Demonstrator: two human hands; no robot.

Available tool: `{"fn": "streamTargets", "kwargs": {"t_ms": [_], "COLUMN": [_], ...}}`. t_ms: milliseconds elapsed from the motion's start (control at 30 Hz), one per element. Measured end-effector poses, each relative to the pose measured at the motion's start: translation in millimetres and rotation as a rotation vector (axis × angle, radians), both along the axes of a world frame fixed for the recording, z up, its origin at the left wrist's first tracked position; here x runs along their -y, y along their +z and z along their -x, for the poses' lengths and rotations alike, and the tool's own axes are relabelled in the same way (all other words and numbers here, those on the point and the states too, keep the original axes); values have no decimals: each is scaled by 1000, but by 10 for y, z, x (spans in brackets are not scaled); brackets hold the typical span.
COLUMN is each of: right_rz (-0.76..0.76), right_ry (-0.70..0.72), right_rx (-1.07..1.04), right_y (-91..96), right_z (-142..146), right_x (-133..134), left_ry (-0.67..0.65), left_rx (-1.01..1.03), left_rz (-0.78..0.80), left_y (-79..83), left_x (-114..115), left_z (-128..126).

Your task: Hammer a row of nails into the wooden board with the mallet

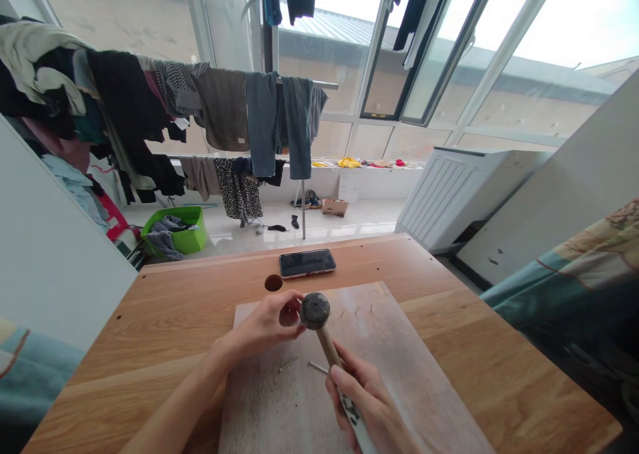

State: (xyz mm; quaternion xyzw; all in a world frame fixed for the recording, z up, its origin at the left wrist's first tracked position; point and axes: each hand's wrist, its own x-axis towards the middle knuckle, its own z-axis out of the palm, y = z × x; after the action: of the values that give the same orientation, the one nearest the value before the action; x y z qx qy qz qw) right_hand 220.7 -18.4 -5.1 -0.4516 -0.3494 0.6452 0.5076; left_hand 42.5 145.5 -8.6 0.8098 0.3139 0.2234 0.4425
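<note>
My right hand [367, 401] is closed round the wooden handle of a hammer [315, 311], whose dark round head hovers over a pale plywood board [399, 361]. My left hand [264, 324] sits just left of the hammer head, fingers pinched together above the board; what they pinch is too small to make out. Two loose nails [317, 367] lie on the board below the hammer head. A few more nails stand in the board farther back.
The board lies on a wooden table [499, 347] with a round hole [273, 283]. A black phone [307, 262] lies behind the board. Beyond are a clothes rack with hanging laundry [224, 108], a green basket [180, 231] and a white radiator cover [464, 188].
</note>
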Motion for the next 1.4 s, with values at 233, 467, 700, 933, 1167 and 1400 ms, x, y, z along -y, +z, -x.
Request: {"fn": "streamTargets", "kwargs": {"t_ms": [233, 467, 700, 933, 1167, 1400], "right_rz": [8, -14, 3, 31, 28, 32], "right_ry": [-159, -176, -180, -228, -190, -184], "right_rx": [-20, -30, -26, -32, -7, -4], "right_y": [37, -22, 4, 51, 27, 2], "right_z": [-41, -101, -84, -57, -57, -56], "right_x": [-13, -30, -18, -8, -10, -11], "left_ry": [-115, -356, -318, -56, -91, -108], "left_rx": [-282, -550, -499, -632, -511, -535], "left_rz": [-297, -622, -639, -393, -378, -390], "left_y": [385, 373, 381, 697, 473, 440], "left_x": [169, 625, 543, 203, 55, 97], "left_z": [22, -281, -225, 157, 222, 186]}}
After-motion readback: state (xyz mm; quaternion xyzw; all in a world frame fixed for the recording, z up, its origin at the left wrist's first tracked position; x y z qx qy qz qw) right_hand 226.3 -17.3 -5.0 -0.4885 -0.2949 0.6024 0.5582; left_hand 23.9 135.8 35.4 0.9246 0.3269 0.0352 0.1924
